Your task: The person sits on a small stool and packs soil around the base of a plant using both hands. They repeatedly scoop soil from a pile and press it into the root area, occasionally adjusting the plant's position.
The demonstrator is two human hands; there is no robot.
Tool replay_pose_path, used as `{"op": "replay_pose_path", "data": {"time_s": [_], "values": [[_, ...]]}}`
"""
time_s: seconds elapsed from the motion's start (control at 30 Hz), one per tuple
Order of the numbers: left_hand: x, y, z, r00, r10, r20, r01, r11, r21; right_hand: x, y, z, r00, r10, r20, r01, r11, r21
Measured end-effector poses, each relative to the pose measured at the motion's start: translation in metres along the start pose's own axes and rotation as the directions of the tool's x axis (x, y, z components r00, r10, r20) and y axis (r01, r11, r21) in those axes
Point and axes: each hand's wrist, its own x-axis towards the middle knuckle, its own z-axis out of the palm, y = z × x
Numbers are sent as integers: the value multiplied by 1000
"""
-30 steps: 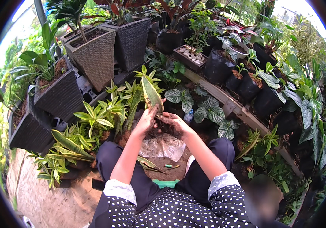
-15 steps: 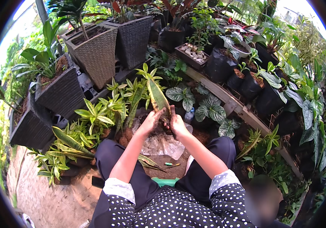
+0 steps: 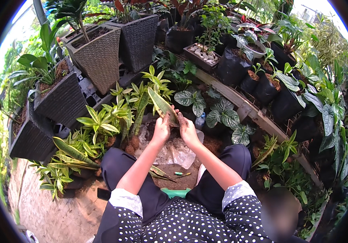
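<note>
A snake plant leaf (image 3: 161, 104), green with pale yellow edges, leans up and to the left in front of me. My left hand (image 3: 162, 128) is closed round its lower part, fingers dark with soil. Against the leaf's right side presses my right hand (image 3: 187, 128), soiled too, with the fingers curled in; the leaf's base is hidden between the palms. Below the hands, a crumpled clear plastic sheet (image 3: 173, 154) with soil on it lies between my knees. Another snake plant leaf (image 3: 161, 173) rests on the ground close to me.
A small green-and-white object (image 3: 178, 173) lies by my feet. Variegated potted plants (image 3: 99, 121) crowd the left, near a dark phone (image 3: 103, 193). Tall dark planters (image 3: 139, 42) stand behind. A wooden rail (image 3: 259, 117) runs along the right, with black plant bags (image 3: 232, 68) beyond it.
The leaf has tipped further left and its tip sits lower. Both hands have turned a little around its base, and the view has shifted slightly.
</note>
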Motion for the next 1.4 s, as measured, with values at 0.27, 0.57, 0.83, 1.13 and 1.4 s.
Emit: {"op": "replay_pose_path", "data": {"time_s": [0.27,0.57,0.83,1.13,1.4], "values": [[-1,-21,4,998,68,-4,-66,977,203,-2,2,4,998,47,-38,-50,993,-109],[-7,35,5,969,-245,-26,243,967,-78,6,-41,-7,801,481,355,-584,758,291],[-12,17,1,983,-114,145,105,992,66,1,-10,-1,869,442,223,-490,832,260],[-12,31,-12,967,-235,-96,201,940,-275,-4,-44,-9,763,312,565,-611,634,474],[-11,7,-16,870,-486,-80,395,785,-477,-13,-47,-8,614,-711,342,784,499,-369]]}}
